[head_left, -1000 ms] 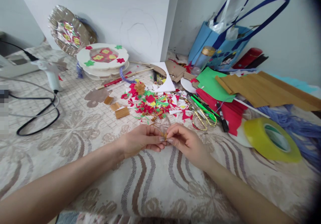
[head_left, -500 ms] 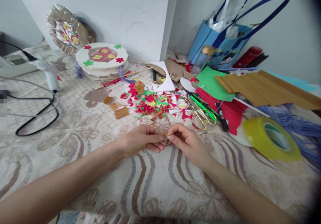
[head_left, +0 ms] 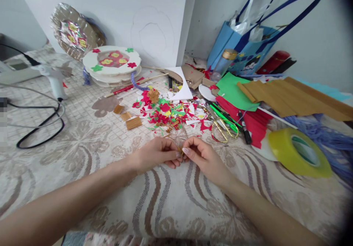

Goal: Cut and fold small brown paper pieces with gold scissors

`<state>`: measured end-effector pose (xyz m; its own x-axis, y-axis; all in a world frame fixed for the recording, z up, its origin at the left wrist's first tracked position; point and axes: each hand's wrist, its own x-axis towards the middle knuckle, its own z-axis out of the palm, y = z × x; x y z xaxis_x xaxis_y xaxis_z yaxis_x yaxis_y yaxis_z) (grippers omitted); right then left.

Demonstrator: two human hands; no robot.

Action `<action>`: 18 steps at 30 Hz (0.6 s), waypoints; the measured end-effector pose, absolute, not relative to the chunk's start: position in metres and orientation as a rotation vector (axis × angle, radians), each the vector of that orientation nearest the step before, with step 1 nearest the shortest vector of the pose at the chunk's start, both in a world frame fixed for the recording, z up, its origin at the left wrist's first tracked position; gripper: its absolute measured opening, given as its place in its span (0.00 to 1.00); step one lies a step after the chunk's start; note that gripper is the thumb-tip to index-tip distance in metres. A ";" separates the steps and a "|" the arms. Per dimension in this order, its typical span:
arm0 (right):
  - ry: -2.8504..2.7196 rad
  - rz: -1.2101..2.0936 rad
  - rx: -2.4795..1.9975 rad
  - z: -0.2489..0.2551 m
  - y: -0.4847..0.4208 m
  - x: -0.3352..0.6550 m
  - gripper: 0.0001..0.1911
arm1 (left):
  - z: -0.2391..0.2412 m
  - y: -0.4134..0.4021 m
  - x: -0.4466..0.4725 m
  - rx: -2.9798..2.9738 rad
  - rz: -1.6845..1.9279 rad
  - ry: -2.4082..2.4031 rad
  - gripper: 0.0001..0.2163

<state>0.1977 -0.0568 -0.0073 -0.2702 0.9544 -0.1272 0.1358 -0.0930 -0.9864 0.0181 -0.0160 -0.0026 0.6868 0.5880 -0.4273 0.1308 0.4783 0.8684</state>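
Between my fingertips is a small piece of brownish-gold paper (head_left: 180,150), mostly hidden by the fingers. My left hand (head_left: 162,153) pinches it from the left, and my right hand (head_left: 202,156) pinches it from the right, so the hands almost touch. Just beyond them lies a pile of red, green, yellow and white paper scraps (head_left: 168,115). Some brown paper squares (head_left: 134,123) rest left of the pile, and a brown paper flower (head_left: 153,96) sits at its far left edge. Gold-handled scissors (head_left: 224,130) lie to the right of the pile.
A white glue gun (head_left: 53,82) with its cables stands at left. Behind is a stack of white scalloped discs (head_left: 111,67). At right are yellow tape (head_left: 278,148), brown crepe paper (head_left: 292,99), green paper (head_left: 237,91) and a blue bag (head_left: 237,51).
My fingers have shifted slightly around the small paper piece, and my right hand has edged a little left. Both hands keep their pinch.
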 end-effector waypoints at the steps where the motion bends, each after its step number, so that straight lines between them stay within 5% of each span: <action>1: -1.453 1.445 -1.242 -0.007 -0.057 0.197 0.05 | -0.002 -0.017 0.018 1.065 0.328 0.800 0.08; 18: -1.450 1.372 -1.275 -0.008 -0.058 0.194 0.06 | -0.002 -0.019 0.021 0.919 0.347 0.807 0.09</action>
